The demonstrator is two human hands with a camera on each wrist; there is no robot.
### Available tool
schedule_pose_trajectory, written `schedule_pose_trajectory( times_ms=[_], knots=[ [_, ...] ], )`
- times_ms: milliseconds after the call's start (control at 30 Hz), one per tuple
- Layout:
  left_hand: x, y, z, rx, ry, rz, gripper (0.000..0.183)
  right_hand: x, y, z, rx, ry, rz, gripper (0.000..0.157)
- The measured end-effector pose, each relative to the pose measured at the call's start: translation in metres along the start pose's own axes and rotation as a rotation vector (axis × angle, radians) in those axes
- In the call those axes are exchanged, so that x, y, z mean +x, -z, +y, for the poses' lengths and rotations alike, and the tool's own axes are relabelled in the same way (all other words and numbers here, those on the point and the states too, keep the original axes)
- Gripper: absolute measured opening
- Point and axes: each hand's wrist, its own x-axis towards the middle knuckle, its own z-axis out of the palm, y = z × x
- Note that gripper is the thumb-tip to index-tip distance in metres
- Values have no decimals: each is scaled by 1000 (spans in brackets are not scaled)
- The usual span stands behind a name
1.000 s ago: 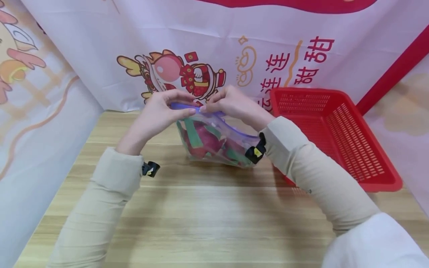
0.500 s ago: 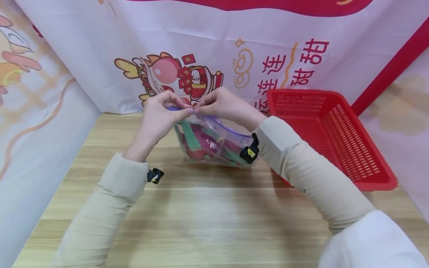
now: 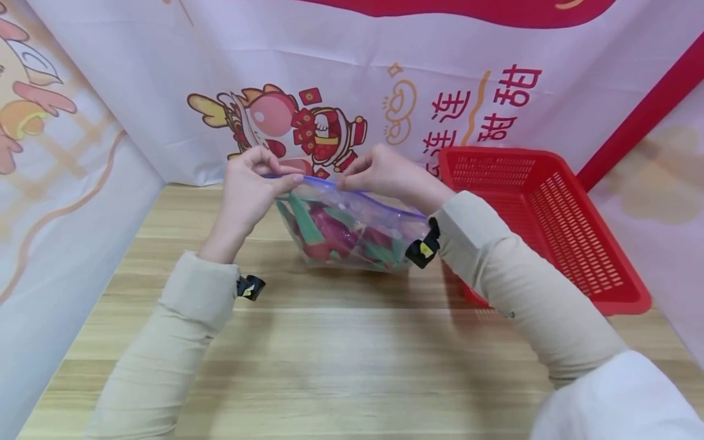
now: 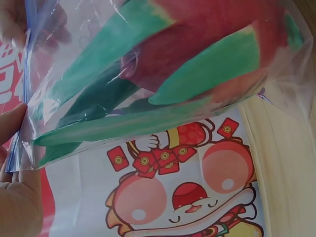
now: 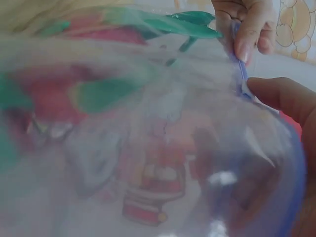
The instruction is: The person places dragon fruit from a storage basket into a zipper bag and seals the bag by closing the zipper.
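Note:
A clear zip bag [image 3: 363,201] with a blue-purple zip strip [image 3: 385,209] stands on the wooden table, its mouth edge held up. Inside are dragon fruits [image 3: 332,232], red with green scales, seen close through the plastic in the left wrist view. My left hand [image 3: 247,192] pinches the left corner of the bag's top edge between thumb and fingers. A short way to its right, my right hand [image 3: 387,174] pinches the zip strip. In the right wrist view, the right thumb [image 5: 284,96] presses on the strip. Farther right, the bag's top edge curves loosely toward the right wrist.
A red plastic basket [image 3: 555,238] with slotted walls stands right of the bag, beside my right forearm. Behind the table hangs a printed white cloth [image 3: 341,67], with another cloth [image 3: 60,244] at the left. Bare wooden tabletop [image 3: 341,354] lies in front.
Half a second ago my fingertips met on the zip strip. Now my right hand is farther right along it and my left hand slightly farther left, leaving a stretch of strip between them.

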Motion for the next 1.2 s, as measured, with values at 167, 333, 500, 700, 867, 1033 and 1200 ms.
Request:
schedule_pose_trajectory(
  times_ms=[167, 333, 500, 700, 867, 1033, 1200],
  knots=[
    [5, 4, -4, 24, 15, 13, 22, 0, 8, 7, -47, 13, 9, 21],
    [4, 8, -1, 247, -15, -13, 18, 4, 7, 11, -8, 26, -7, 23],
    [-3, 3, 6, 423, -268, -64, 23, 7, 7, 14, -8, 21, -8, 24],
    [-7, -11, 11, 425, -337, -249, 32, 11, 3, 17, -41, 56, -8, 22],
    [-1, -18, 14, 476, -204, -385, 36, 12, -1, 18, -35, 85, -24, 21],
    [4, -19, 11, 510, -134, -433, 33, 10, -2, 17, -47, 87, -46, 22],
    [5, -20, 8, 529, -126, -402, 21, 9, -3, 16, -48, 78, -59, 23]
  ],
)
